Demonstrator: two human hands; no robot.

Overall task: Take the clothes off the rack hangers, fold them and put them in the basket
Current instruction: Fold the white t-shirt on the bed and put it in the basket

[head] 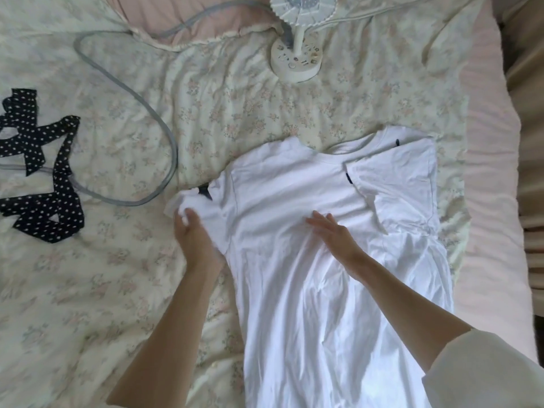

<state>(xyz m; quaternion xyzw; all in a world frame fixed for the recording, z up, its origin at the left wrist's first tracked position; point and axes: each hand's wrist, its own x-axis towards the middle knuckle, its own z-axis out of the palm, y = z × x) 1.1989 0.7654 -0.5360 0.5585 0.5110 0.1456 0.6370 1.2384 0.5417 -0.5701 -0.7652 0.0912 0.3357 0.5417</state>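
Observation:
A white T-shirt (294,195) lies spread on the flowered bedspread (117,275), collar toward the far side. Its right sleeve is folded in over the body. My left hand (191,231) grips the bunched left sleeve at the shirt's left edge. My right hand (332,231) lies flat with straight fingers on the middle of the shirt's chest. A dark polka-dot garment (44,172) lies crumpled at the left of the bed. No rack, hanger or basket is in view.
A small white desk fan (297,54) stands on the bed beyond the shirt. A grey cable (159,119) loops across the bedspread between the polka-dot garment and the shirt. The pink mattress edge (494,172) runs down the right.

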